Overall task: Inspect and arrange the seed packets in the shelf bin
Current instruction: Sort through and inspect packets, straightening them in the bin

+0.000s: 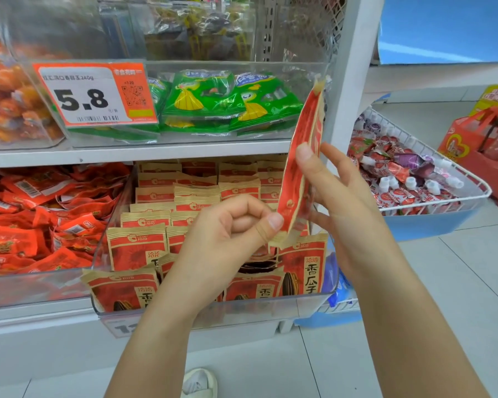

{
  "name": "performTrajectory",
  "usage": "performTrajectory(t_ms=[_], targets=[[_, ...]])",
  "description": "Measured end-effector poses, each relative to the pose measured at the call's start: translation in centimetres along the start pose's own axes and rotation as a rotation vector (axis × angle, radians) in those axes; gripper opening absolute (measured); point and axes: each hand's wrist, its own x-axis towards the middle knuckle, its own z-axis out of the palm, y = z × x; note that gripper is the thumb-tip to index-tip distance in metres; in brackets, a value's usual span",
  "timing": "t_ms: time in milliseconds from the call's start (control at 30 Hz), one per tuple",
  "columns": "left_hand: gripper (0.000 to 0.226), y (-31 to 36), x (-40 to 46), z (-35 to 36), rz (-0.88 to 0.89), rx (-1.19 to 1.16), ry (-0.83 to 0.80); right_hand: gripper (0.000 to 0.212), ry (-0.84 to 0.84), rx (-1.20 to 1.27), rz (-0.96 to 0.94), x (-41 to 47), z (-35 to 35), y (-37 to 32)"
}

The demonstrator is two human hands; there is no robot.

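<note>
- Shop shelving, lower tier: clear shelf bin (314, 300) holds rows of red-and-tan seed packets (138, 248), upright, fronts facing us.
- We hold one packet (301, 168) edge-on above the bin's right front corner: left hand (230, 234) pinches its lower corner, right hand (348, 196) grips the middle.
- Step: inspection (judged). Next: slot it upright into a front-row gap.

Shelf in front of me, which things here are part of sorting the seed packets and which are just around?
Part of the job:
- held seed packet, gripped by left hand and right hand
- seed packets in the clear bin

Just around:
- green snack bags
- price tag
- red snack packs
- wire basket
</note>
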Motion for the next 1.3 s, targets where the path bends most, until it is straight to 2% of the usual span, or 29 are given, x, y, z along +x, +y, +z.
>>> performTrajectory(t_ms=[100, 200, 300, 367, 567, 700, 1033, 1200, 1300], targets=[[0.010, 0.2, -0.1, 0.1, 0.022, 0.019, -0.039, 0.081, -0.032, -0.056, -0.012, -0.2, -0.2, -0.4], [0.014, 0.6, -0.2, 0.1, 0.009, -0.005, -0.009, 0.072, -0.108, -0.118, -0.016, -0.3, -0.6, -0.6], [0.033, 1.4, 0.3, -0.7, -0.003, -0.066, 0.108, 0.064, -0.305, -0.223, 0.039, -0.5, -1.2, -0.7], [0.033, 1.9, 0.8, -1.4, 0.013, -0.104, 0.195, 0.058, -0.446, -0.274, 0.072, -0.7, -1.3, -0.5], [0.028, 2.7, 0.8, -3.0, 0.032, -0.135, 0.304, 0.069, -0.585, -0.357, 0.076, -0.6, -1.2, 0.3], [0.029, 2.7, 0.6, -3.5, 0.060, -0.109, 0.281, 0.071, -0.620, -0.328, 0.074, -0.2, -1.0, 0.7], [0.017, 2.6, 0.5, -4.2, 0.078, -0.226, 0.232, 0.069, -0.678, -0.281, 0.138, -0.4, -1.2, 0.7], [0.009, 2.4, 0.7, -3.8, 0.093, -0.182, 0.270, 0.064, -0.648, -0.294, 0.158, -0.2, -1.2, 0.9], [0.017, 2.1, 0.9, -3.3, 0.096, -0.108, 0.297, 0.062, -0.589, -0.280, 0.148, 0.0, -1.1, 1.1]])
